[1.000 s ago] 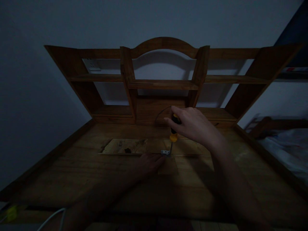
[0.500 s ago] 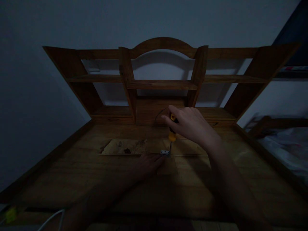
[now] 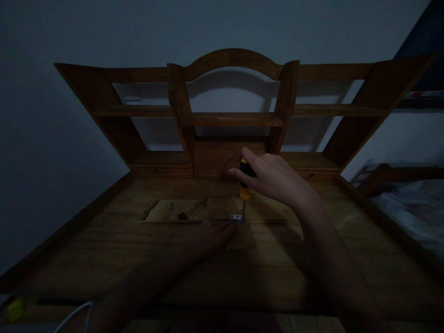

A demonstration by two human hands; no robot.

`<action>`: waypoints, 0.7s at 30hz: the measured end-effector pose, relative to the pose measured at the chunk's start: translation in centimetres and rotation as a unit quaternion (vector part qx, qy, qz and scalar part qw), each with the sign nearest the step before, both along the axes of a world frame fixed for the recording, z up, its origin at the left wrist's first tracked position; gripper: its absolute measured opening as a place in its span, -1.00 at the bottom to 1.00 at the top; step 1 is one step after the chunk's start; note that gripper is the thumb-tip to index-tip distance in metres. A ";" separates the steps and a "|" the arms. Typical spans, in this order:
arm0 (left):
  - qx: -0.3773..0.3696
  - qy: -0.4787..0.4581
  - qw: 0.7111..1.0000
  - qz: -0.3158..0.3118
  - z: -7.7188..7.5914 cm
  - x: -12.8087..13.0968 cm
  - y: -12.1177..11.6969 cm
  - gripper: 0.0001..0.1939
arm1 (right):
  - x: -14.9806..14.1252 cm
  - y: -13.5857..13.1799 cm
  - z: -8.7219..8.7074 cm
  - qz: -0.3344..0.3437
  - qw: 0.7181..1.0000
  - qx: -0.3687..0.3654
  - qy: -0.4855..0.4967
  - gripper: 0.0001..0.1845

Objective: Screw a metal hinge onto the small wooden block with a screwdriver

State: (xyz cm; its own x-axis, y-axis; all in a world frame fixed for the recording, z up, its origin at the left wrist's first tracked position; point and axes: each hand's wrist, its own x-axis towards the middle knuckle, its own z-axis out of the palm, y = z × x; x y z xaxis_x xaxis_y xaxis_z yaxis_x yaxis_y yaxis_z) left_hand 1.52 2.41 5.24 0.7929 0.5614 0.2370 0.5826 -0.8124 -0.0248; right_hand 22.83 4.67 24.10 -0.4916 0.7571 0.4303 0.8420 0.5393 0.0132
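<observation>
My right hand (image 3: pixel 265 173) is closed around the yellow-and-black handle of a screwdriver (image 3: pixel 244 192). The shaft points down, nearly upright, and its tip meets the right end of a small metal hinge (image 3: pixel 237 217). That hinge lies on the wooden desk top (image 3: pixel 104 259), along a seam between boards. Flat on the wood just left of and below the hinge rests my left hand (image 3: pixel 215 232), fingers stretched out and fingertips at its lower edge. Dim light hides whether the tip sits in a screw.
A pale, rough wooden strip (image 3: pixel 176 210) with a dark hole lies left of the hinge. Behind the desk top rises a wooden shelf unit (image 3: pixel 232 120) with an arched top. A white cable (image 3: pixel 74 314) and a yellow object (image 3: pixel 15 309) are at the lower left.
My right hand and the screwdriver handle have shifted slightly left, bringing the shaft more upright. My left hand stays by the hinge. The whole view has moved a little.
</observation>
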 end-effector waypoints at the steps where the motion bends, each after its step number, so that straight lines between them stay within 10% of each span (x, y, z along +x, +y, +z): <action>1: 0.006 -0.004 1.000 -0.002 -0.3 -0.1 0.1 -0.61 | 0.0 0.0 0.0 0.012 1.000 -0.012 0.005 -0.66; 8: 0.031 -0.009 0.999 0.002 -0.7 0.0 0.3 -0.63 | -0.2 -0.1 0.0 0.077 0.995 -0.031 0.061 -0.79; 15: 0.012 -0.003 1.000 0.006 0.2 0.0 0.0 -0.61 | -0.4 0.1 0.1 -0.010 0.999 0.030 0.005 -0.63; 21: 0.013 -0.011 1.000 -0.007 -0.2 0.0 0.3 -0.64 | -0.5 -0.3 0.2 0.090 0.994 -0.021 0.057 -0.76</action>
State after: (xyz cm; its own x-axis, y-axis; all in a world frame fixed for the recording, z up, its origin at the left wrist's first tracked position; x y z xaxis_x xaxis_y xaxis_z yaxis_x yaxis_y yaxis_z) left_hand 1.49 2.67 5.03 0.7949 0.5438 0.2689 0.5722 -0.8194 -0.0344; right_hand 22.38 4.40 24.28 -0.5704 0.6797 0.4611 0.7269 0.6791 -0.1018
